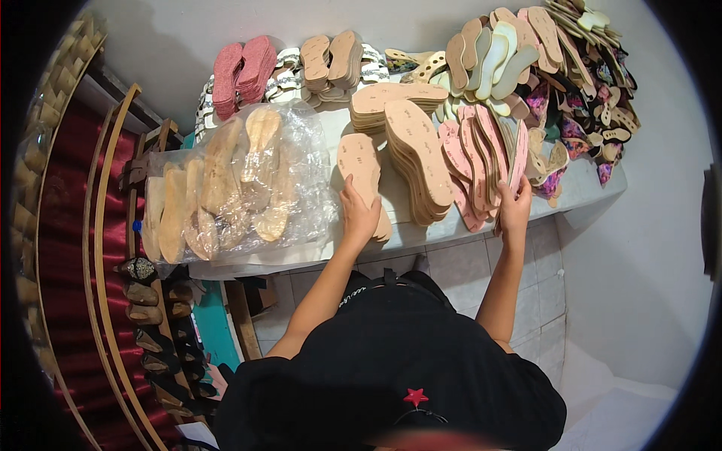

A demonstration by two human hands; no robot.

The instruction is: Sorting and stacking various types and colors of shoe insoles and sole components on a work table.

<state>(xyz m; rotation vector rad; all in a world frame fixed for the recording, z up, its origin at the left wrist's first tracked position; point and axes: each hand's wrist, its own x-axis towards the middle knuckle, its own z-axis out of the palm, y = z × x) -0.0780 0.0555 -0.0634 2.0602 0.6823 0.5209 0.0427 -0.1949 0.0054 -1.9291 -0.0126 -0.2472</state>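
Note:
At the table's front edge, my left hand [361, 214] is closed on a peach insole [359, 156], which lies flat with more insoles beneath its lower end. My right hand [514, 209] pinches the lower end of upright pink insoles [519, 154], fingers around their edges. Beside these leans a fanned row of pink insoles [475, 161]. Between my hands stands a tall stack of peach insoles [417, 150], and behind it another peach stack [398, 94] lies crosswise.
Wooden shoe lasts [222, 165] lie under a clear plastic sheet [308, 150] on the left. Red insoles [256, 64] and tan insoles [344, 56] sit at the back. Shoe parts [575, 113] heap up at the right. A wooden rack [101, 225] stands left.

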